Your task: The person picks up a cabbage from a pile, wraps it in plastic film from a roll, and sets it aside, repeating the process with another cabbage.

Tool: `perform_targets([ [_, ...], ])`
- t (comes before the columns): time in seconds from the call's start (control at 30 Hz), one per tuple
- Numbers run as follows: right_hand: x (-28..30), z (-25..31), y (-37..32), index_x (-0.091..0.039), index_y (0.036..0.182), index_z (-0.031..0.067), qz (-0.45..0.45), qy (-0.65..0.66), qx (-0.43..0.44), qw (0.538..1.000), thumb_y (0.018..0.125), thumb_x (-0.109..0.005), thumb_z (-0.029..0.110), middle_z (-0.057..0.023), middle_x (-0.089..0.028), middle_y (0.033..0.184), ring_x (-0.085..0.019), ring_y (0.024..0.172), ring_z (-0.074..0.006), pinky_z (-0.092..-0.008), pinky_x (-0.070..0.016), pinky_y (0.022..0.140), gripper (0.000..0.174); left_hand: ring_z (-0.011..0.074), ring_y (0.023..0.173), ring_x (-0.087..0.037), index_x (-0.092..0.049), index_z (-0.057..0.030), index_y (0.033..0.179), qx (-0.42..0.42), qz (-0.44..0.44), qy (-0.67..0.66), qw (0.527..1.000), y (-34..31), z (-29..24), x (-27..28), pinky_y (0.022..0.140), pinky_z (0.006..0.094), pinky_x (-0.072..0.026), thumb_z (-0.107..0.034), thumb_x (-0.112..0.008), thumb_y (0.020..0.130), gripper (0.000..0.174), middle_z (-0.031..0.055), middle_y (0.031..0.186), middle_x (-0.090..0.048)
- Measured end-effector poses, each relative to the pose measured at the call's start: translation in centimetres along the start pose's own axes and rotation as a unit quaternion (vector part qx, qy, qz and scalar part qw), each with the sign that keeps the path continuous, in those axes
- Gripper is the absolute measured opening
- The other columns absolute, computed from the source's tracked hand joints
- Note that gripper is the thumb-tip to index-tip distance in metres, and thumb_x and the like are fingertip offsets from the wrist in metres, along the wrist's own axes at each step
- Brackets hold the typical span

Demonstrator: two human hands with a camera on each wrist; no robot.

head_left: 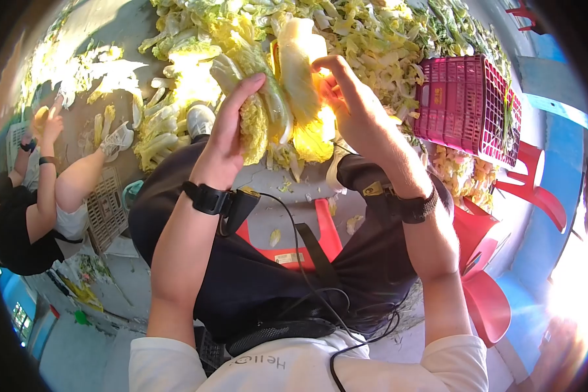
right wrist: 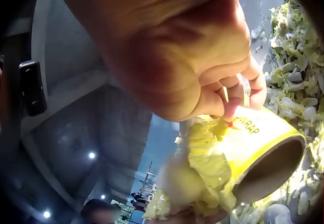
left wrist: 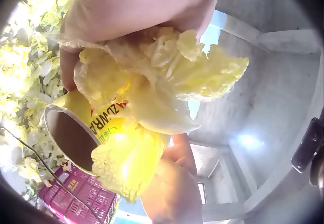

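My left hand [head_left: 228, 124] grips a long napa cabbage [head_left: 253, 98], thumb along its side and ruffled yellow leaves toward me. Beside it, a second pale cabbage [head_left: 300, 72] is bright with sunlight. A yellow cardboard roll of wrap [left wrist: 73, 133], printed with black letters, lies among the leaves, its hollow end showing. My right hand [head_left: 356, 101] has curled fingers; in the right wrist view its fingertips [right wrist: 233, 107] pinch at the roll's printed surface. Thin clear film edges the leaves [left wrist: 126, 57] under my left hand. Glare hides part of the leaves.
Heaped cabbages and loose leaves [head_left: 366, 59] cover the floor ahead. A magenta plastic crate [head_left: 447, 98] stands at right, near red chairs [head_left: 483, 300]. At left another person [head_left: 36, 215] sits by a beige crate [head_left: 104, 209]. A black cable [head_left: 297, 242] crosses my lap.
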State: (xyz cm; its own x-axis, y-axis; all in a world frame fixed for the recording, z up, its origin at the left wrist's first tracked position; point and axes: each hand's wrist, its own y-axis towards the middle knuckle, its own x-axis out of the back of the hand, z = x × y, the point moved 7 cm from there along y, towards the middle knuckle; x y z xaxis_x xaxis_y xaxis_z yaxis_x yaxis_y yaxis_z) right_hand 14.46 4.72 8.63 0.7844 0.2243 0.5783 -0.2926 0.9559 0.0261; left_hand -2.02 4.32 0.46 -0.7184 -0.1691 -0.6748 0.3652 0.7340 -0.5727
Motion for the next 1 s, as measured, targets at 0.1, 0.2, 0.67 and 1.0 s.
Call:
perform_targets([
  [0.1, -0.2, -0.7, -0.7, -0.044, 0.127, 0.0111, 0.014, -0.018, -0.042, 0.999, 0.09, -0.056, -0.002, -0.016, -0.06, 0.086, -0.063, 0.082, -0.0314, -0.0396, -0.0502, 0.073, 0.041, 0.0154, 0.088, -0.069, -0.064, -0.0081, 0.111, 0.012, -0.008, -0.004, 1.0, 0.0, 0.4, 0.3, 0.08, 0.0317, -0.0577, -0.03, -0.068, 0.092, 0.029, 0.0043, 0.1, -0.069],
  [0.2, -0.4, -1.8, -0.9, -0.046, 0.128, 0.0118, 0.075, 0.036, -0.136, 0.987, 0.091, -0.062, 0.002, -0.0034, -0.052, 0.093, -0.053, 0.086, -0.0148, -0.0319, -0.048, 0.081, 0.042, 0.0152, 0.087, -0.07, -0.065, -0.0081, 0.109, 0.044, -0.004, -0.02, 0.999, 0.4, 1.2, 0.3, 0.079, 0.0319, -0.0581, -0.029, -0.068, 0.092, 0.027, 0.0042, 0.097, -0.07],
  [0.67, -1.0, -1.3, -1.6, -0.036, 0.149, 0.0159, 0.123, 0.032, -0.076, 0.989, 0.071, -0.071, -0.007, -0.0102, -0.056, 0.113, -0.056, 0.106, -0.0236, -0.0362, -0.0477, 0.093, 0.088, 0.0179, 0.086, -0.071, -0.067, -0.0056, 0.108, 0.07, 0.001, -0.076, 0.995, 0.4, 2.2, 0.6, 0.081, 0.0329, -0.059, -0.034, -0.067, 0.092, 0.033, 0.0063, 0.097, -0.072],
  [1.0, -1.9, -1.4, -2.0, -0.028, 0.153, 0.0193, 0.043, -0.027, -0.073, 0.996, 0.073, -0.064, -0.007, -0.0146, -0.057, 0.106, -0.058, 0.099, -0.0299, -0.0391, -0.048, 0.09, 0.092, 0.0176, 0.084, -0.071, -0.066, -0.0073, 0.109, 0.042, -0.018, -0.02, 0.999, 0.9, 0.9, 0.9, 0.078, 0.0335, -0.0589, -0.036, -0.068, 0.091, 0.034, 0.0058, 0.096, -0.071],
])
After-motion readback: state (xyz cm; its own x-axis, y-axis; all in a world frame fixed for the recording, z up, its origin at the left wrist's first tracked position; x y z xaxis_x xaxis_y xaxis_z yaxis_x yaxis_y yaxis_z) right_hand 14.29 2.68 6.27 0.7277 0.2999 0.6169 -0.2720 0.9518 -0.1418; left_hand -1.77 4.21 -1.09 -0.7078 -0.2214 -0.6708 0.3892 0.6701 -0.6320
